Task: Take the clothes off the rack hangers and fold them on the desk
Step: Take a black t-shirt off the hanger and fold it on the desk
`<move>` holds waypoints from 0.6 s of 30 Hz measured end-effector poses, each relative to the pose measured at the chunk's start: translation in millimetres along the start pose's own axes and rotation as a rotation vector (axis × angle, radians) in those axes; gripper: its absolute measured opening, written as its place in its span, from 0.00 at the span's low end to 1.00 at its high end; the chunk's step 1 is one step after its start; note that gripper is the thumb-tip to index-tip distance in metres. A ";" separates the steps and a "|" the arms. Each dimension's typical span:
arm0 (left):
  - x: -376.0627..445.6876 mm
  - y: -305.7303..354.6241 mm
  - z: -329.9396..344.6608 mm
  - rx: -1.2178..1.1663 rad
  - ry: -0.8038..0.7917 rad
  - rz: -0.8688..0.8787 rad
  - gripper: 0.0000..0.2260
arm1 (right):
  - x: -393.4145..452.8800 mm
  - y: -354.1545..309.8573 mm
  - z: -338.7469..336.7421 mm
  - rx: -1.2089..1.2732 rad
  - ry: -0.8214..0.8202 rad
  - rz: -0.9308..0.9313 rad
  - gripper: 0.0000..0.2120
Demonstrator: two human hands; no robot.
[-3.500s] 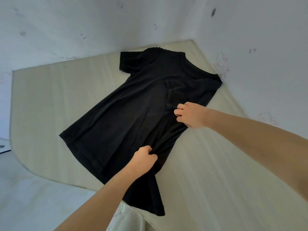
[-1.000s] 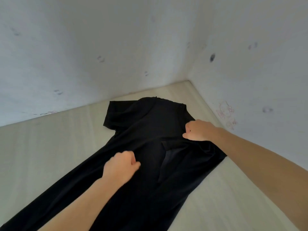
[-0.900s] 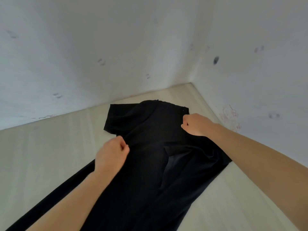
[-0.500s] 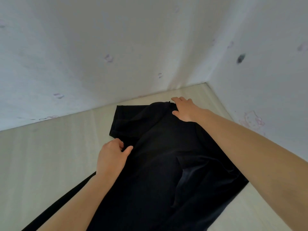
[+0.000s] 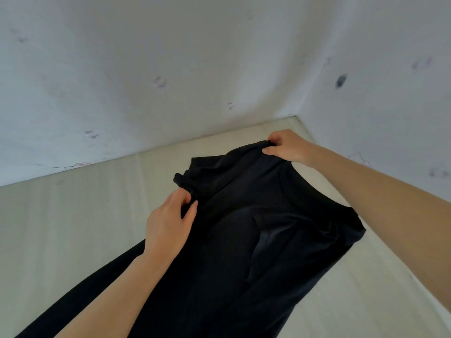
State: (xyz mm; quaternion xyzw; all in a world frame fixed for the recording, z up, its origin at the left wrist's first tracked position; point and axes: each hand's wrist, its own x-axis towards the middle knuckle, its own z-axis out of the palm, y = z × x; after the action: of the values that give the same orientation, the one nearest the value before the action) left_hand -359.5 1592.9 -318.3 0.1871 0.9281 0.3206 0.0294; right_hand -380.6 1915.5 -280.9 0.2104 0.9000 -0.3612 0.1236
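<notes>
Both my hands have travelled up the black T-shirt (image 5: pixel 244 240) since a few seconds back, when they were pinching cloth near its hem and middle; now they work at the collar end, and the far sleeve, flat half a second ago, is bunched up. My right hand (image 5: pixel 288 147) pinches the neckline at the shirt's far edge, thumb under and fingers curled over a small lifted fold. My left hand (image 5: pixel 168 223) grips the gathered left sleeve (image 5: pixel 188 181) between thumb and fingers, near the shoulder seam.

The shirt lies lengthwise on the pale desk (image 5: pixel 61 228), collar toward the corner where the two walls (image 5: pixel 170 69) meet, hem running off the bottom of my view. It is already off its hanger, so I judge that I am in the folding stage: bringing the sleeve and shoulder inward to make a straight side edge.

Next, I think, I need to carry the sleeve across onto the body, lay it flat, and smooth the loose crease (image 5: pixel 263 237) near the chest before folding lengthwise.

Little stands in my way. The walls sit close behind the collar, so there is scant room to push the shirt farther, and my right forearm (image 5: pixel 378 198) crosses over the right shoulder of the shirt, hiding part of it. Rack and hangers are out of view.
</notes>
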 end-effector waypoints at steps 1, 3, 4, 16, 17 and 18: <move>-9.4 4.0 -0.8 0.026 -0.011 0.075 0.07 | -10.7 5.1 -4.5 0.003 -0.016 0.017 0.06; -27.3 9.3 2.5 0.052 -0.032 0.213 0.07 | -29.4 15.6 -12.3 0.002 -0.045 0.048 0.04; -37.6 12.3 6.0 0.073 -0.046 0.267 0.07 | -40.4 21.7 -15.6 -0.001 -0.053 0.062 0.04; -84.6 13.6 45.7 0.211 -0.381 0.172 0.07 | -90.3 79.0 6.4 -0.353 -0.221 0.223 0.19; -84.1 15.2 43.3 0.211 -0.389 0.168 0.08 | -90.5 74.8 8.7 -0.351 -0.228 0.220 0.20; -83.7 15.9 41.5 0.210 -0.393 0.168 0.08 | -89.3 70.1 12.2 -0.339 -0.229 0.216 0.22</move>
State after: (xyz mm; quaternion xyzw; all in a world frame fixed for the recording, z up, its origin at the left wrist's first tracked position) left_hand -269.3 1598.1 -347.1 0.3243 0.9139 0.1812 0.1634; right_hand -268.3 1926.7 -298.0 0.2395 0.9001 -0.2110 0.2965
